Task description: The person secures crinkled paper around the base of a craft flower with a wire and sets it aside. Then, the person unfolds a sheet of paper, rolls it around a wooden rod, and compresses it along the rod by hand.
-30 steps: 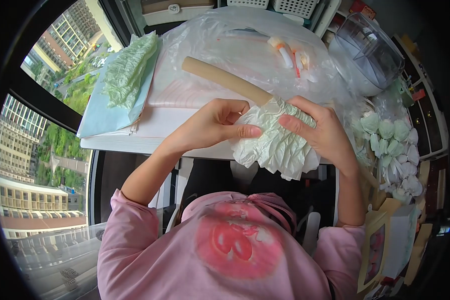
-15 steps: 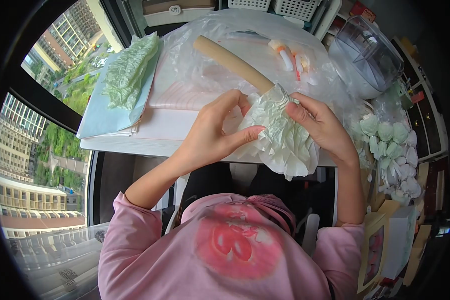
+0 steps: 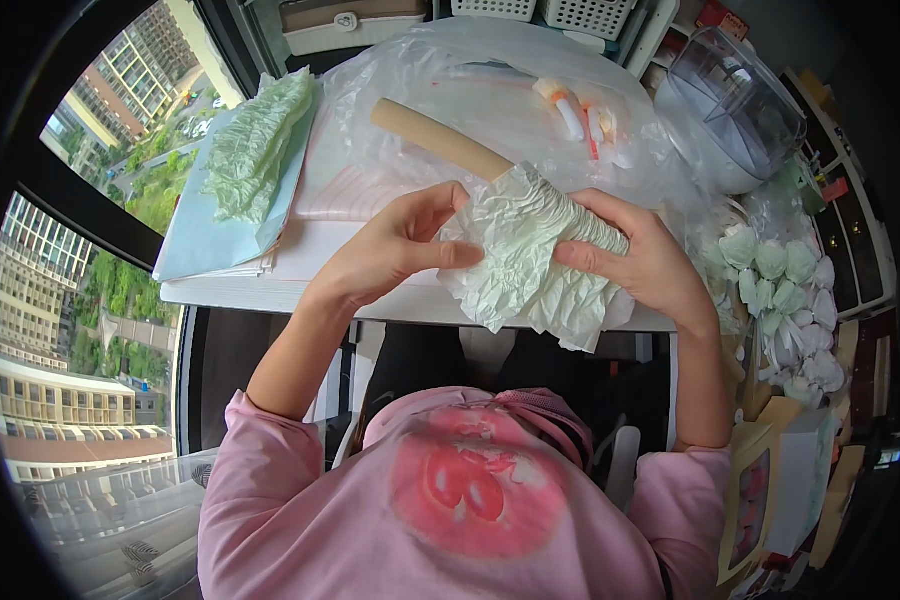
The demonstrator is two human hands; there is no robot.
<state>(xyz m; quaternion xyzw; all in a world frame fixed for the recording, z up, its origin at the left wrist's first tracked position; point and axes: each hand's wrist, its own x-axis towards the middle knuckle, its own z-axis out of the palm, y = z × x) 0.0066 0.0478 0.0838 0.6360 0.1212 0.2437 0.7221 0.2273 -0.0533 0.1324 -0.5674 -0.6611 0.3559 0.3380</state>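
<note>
A pale green, crumpled sheet of paper (image 3: 530,250) is wrapped around the lower end of a brown cardboard tube (image 3: 438,138). The tube slants up to the left, its upper end bare. My left hand (image 3: 402,245) pinches the paper's left edge between thumb and fingers. On the other side, my right hand (image 3: 638,250) is closed around the gathered part, thumb in front and fingers behind. Tight creases run across the paper near that hand, while its lower edge flares out loosely. The tube's lower end is hidden inside the paper.
A crinkled green paper stack (image 3: 258,150) lies on blue sheets (image 3: 195,235) at the table's left. Clear plastic film (image 3: 370,95) covers the back, with glue-stick-like items (image 3: 575,120) on it. Pale fabric-like flowers (image 3: 770,265) and a clear-lidded container (image 3: 730,110) stand right.
The tube and paper have shifted left and slightly down. My left hand has moved left, drawing the paper's edge outward. My right hand now grips lower on the paper, which shows more creases.
</note>
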